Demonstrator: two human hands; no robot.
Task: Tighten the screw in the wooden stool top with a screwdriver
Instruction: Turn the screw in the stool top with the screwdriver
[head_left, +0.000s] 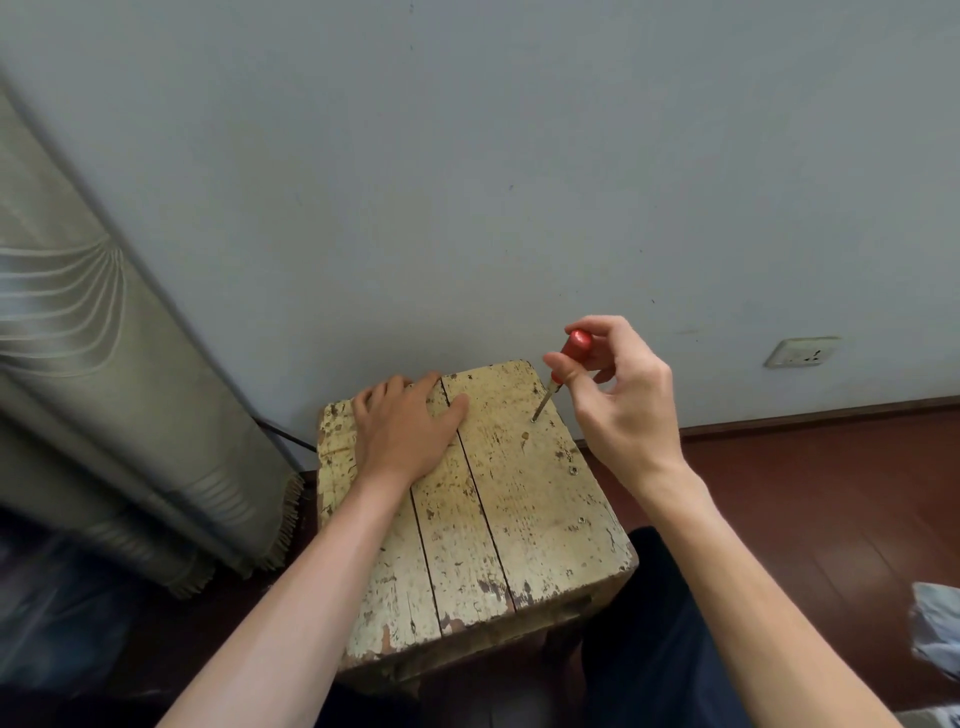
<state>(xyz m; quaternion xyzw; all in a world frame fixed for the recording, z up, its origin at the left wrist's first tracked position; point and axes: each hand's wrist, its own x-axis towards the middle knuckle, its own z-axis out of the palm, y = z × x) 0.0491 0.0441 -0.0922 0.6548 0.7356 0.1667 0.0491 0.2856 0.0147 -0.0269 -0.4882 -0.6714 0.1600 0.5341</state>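
Screw (533, 419) in question sits in the right plank of the stool top (524, 525), near its far right corner, just right of the frame's centre. Its head is too small to read under the tool tip.

At the left of the frame a pale curtain (78, 364) hangs down, and a dark cable (291, 439) runs from behind it toward the stool. Next comes the left hand (402, 431), laid flat with straight fingers across the far ends of the left and middle planks. It holds nothing and seems to steady the stool.

Right of it the screwdriver (571, 353) stands tilted, red handle up and to the right, metal tip down on the screw. The right hand (623, 405) pinches the handle between thumb and fingertips, its other fingers loosely curled. Two more screw heads (573, 470) show along the plank's right edge, lower in the frame.

Farther right a wall socket (802, 352) sits low on the grey wall (519, 156), above the dark red floor (831, 493). A crumpled pale thing (935, 634) pokes in at the right edge.

The driving step looks to be in hand, with the tip seated and the grip set. The next move calls for pressure down along the shaft while the fingers twist clockwise. Tilted as it is, the tip could slip off the head. No container shows in the frame.
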